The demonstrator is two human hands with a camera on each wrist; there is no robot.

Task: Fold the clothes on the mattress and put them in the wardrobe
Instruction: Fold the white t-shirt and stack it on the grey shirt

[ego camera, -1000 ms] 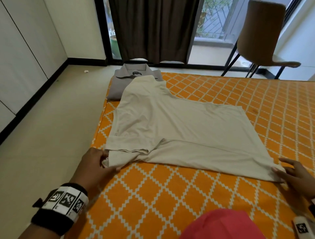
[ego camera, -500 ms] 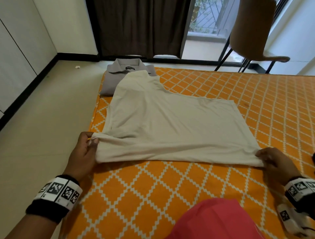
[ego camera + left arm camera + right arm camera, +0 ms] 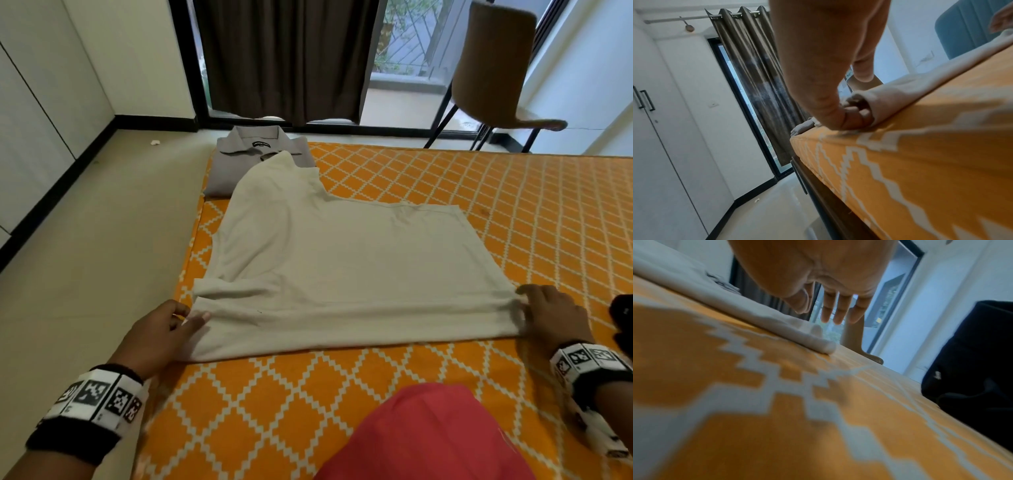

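A beige shirt lies spread on the orange patterned mattress, with its near edge folded over into a long band. My left hand grips the left end of that fold. In the left wrist view its fingers curl inside the beige shirt's fold and the thumb is above. My right hand is at the right end of the fold. In the right wrist view its fingers are straight just above the beige shirt. A folded grey polo shirt sits at the far left corner.
White wardrobe doors stand to the left, across bare floor. A brown chair stands behind the mattress by the dark curtain. A black object lies on the mattress right of my right hand. Pink cloth fills the near foreground.
Both hands lifted the shirt's near edge and laid it over, away from me, making a fold. The right hand's fingers have since straightened.
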